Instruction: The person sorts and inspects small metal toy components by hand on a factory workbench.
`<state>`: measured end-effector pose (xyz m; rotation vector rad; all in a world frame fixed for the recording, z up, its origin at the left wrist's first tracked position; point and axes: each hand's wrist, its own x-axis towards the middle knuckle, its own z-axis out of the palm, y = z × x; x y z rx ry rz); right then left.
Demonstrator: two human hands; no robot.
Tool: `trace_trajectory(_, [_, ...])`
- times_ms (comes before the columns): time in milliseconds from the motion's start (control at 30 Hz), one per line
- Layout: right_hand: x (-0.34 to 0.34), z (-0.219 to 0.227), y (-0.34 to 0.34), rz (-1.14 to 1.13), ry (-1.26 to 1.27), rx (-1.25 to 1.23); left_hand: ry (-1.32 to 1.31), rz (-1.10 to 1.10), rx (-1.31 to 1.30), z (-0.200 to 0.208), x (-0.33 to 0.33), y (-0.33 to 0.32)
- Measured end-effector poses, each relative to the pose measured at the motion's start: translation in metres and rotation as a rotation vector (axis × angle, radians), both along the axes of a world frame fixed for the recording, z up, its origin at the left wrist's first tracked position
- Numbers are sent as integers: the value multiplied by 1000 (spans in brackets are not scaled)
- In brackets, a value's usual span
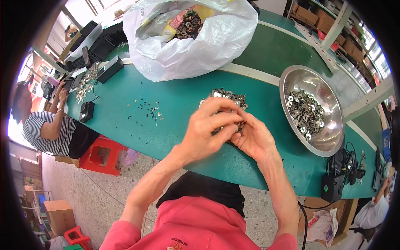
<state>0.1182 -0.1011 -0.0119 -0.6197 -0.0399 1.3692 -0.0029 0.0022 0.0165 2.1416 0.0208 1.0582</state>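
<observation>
Over the green table, my left hand (210, 125) and my right hand (257, 139) come together just in front of a pile of small metal parts (230, 97). My left fingers are bent and closed at the tips, reaching into the cupped right palm. What the left fingertips pinch is hidden. A few dark and shiny small metal parts (239, 125) show between the hands, within the curled right hand. To the right, a wide steel bowl (287, 112) stands tilted toward me, with many ring-shaped metal parts (306, 112) inside.
A large white woven sack (166, 62) of metal parts sits at the back. Tiny dark and coppery bits (150, 110) lie scattered left. A black box (110, 68) and a black power adapter (332, 186) rest on the table (187, 89). Another person (52, 129) works far left.
</observation>
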Motion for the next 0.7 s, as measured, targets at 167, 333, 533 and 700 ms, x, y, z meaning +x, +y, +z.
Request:
trace_trajectory(167, [9, -4, -6, 27, 21, 58, 287, 9, 336, 18, -29, 28])
trace_trajectory(333, [6, 1, -5, 24, -46, 56, 507, -57, 482, 8, -50, 21])
trace_trajectory(533, [7, 0, -5, 10, -81, 40, 441, -35, 578, -5, -46, 18])
trace_trajectory(700, [5, 3, -5, 52, -142, -9, 270, 44, 245, -10, -37, 18])
